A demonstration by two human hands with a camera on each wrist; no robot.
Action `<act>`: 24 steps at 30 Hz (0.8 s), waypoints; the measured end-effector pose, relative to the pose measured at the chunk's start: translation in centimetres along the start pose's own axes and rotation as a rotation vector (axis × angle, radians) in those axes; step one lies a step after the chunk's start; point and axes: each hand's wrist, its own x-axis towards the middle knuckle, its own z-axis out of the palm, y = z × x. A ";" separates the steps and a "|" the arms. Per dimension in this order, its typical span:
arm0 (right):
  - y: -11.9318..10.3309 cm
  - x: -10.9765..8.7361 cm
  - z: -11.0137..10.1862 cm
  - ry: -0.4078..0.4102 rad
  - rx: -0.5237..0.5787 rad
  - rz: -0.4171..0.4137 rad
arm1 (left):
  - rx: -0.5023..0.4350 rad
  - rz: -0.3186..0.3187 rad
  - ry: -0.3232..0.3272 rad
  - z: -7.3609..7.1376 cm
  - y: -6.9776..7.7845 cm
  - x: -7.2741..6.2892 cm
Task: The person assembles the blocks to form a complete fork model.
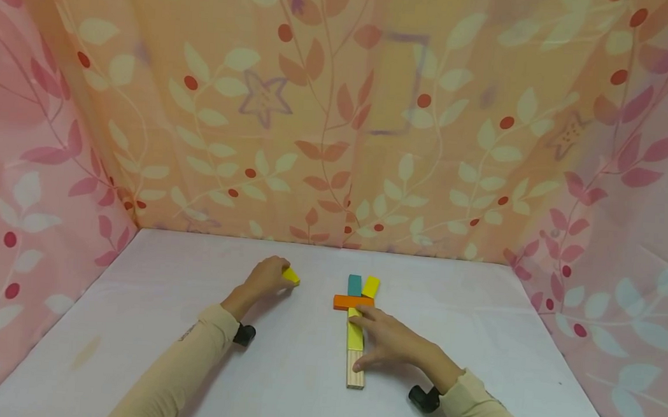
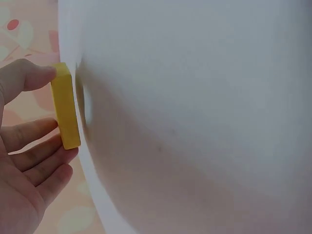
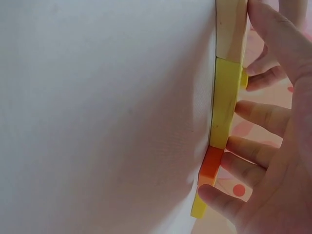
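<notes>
My left hand (image 1: 265,277) pinches a yellow wooden block (image 2: 66,107) between the thumb and fingers, over the left middle of the table. Right of it lies a row of flat blocks: a plain wood block (image 1: 355,377) nearest me, then a light yellow block (image 1: 355,336), with an orange block (image 1: 342,303) across its far end. Beyond the orange one are a teal block (image 1: 355,285) and a slanted yellow block (image 1: 372,287). My right hand (image 1: 396,340) rests along the row, its fairly straight, spread fingertips (image 3: 246,109) against the blocks' upper faces.
A white cloth (image 1: 300,385) covers the table. Flowered curtains (image 1: 340,107) stand along its back and both sides. A small black camera (image 1: 244,335) is worn at the left wrist, another black camera (image 1: 424,399) at the right.
</notes>
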 end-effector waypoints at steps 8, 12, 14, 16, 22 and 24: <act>0.2 -0.2 0.1 0.005 -0.003 -0.013 | -0.062 0.034 -0.019 0.7 1.6 0.4; 0.1 -0.2 0.1 0.005 -0.013 -0.024 | -0.095 0.015 -0.042 1.5 2.4 0.7; 0.0 -0.2 0.1 0.005 -0.015 -0.024 | -0.110 0.001 -0.049 1.9 2.9 0.9; -0.1 -0.2 0.1 0.009 -0.023 -0.027 | -0.125 -0.013 -0.054 2.1 3.4 1.1; -0.2 -0.1 -0.1 0.011 -0.024 -0.014 | -0.166 -0.019 -0.072 2.7 5.0 1.4; -0.1 -0.1 -0.2 0.015 -0.036 -0.022 | -0.170 -0.006 -0.073 2.9 5.4 1.5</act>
